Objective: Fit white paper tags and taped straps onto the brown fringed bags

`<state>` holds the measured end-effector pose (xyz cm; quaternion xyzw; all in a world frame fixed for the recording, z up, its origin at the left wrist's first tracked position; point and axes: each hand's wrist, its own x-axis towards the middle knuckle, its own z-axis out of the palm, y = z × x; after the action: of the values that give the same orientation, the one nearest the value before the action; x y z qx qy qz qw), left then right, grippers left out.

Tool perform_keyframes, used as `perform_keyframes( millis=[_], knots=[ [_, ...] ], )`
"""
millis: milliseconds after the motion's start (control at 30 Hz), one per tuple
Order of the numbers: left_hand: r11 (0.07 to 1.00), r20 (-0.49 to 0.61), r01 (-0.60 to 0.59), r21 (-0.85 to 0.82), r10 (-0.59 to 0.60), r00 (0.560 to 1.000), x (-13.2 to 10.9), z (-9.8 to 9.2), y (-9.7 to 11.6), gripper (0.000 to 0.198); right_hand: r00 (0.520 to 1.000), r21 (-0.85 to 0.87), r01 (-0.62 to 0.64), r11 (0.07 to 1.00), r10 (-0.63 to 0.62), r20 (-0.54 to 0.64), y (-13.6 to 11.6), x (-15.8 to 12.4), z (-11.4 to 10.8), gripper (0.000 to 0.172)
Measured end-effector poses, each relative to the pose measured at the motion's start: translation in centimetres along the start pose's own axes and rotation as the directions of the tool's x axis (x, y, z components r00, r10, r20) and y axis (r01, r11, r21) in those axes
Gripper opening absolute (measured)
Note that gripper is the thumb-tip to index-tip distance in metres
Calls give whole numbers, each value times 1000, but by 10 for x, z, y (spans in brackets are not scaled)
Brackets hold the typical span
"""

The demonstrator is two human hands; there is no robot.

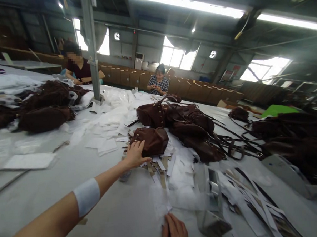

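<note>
My left hand (135, 155) stretches forward, thumb apart from the fingers, its fingertips at the near left side of a small dark brown bag (156, 140) with metal eyelets. A pale patch (87, 196) sits around my left forearm. Behind that bag lies a pile of brown bags (188, 120) with handles and long straps. My right hand (174, 230) rests on the white table (121, 213) at the bottom, fingers slightly bent and nothing visible in them. Between the hands are paper and card strips (160, 165). Right of them stands a greyish metal holder (213, 201).
More brown bags lie at the left (44, 118) and right (296, 135). White paper sheets (105, 129) cover the middle. A grey post (91, 47) rises from the table. Two people (158, 81) work at the far side, before a row of cardboard boxes (194, 91).
</note>
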<state>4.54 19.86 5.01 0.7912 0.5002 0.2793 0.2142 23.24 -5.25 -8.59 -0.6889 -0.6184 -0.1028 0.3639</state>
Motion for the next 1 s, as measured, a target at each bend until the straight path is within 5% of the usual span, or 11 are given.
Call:
perform_keyframes(
  millis=[200,400,567,667,833,933,1000],
  knots=[
    [999,41,24,-29,-23,999,22,42,11,32,999,3,-20,1000,20,-46,0,-5,2,28],
    [989,-87,41,-144,-54,995,40,29,-4,22,995,-76,63,995,-68,-75,-6,5,-8,26],
    [934,-254,47,-355,-145,956,48,-25,-28,27,962,-69,220,973,-204,180,-30,28,-10,46],
    [859,-352,7,-512,-217,910,50,-70,-34,37,920,-30,211,977,-188,344,-33,37,-1,42],
    [684,-448,-108,-722,-342,826,45,-150,-23,43,985,-28,79,996,-74,155,-29,47,3,33],
    [584,-462,-168,-794,-401,791,35,-192,-7,33,994,225,-38,974,13,109,-44,51,1,39],
    [421,-415,-212,-882,-477,775,22,-217,6,25,961,464,-262,846,186,203,-64,51,4,49]
  ],
)
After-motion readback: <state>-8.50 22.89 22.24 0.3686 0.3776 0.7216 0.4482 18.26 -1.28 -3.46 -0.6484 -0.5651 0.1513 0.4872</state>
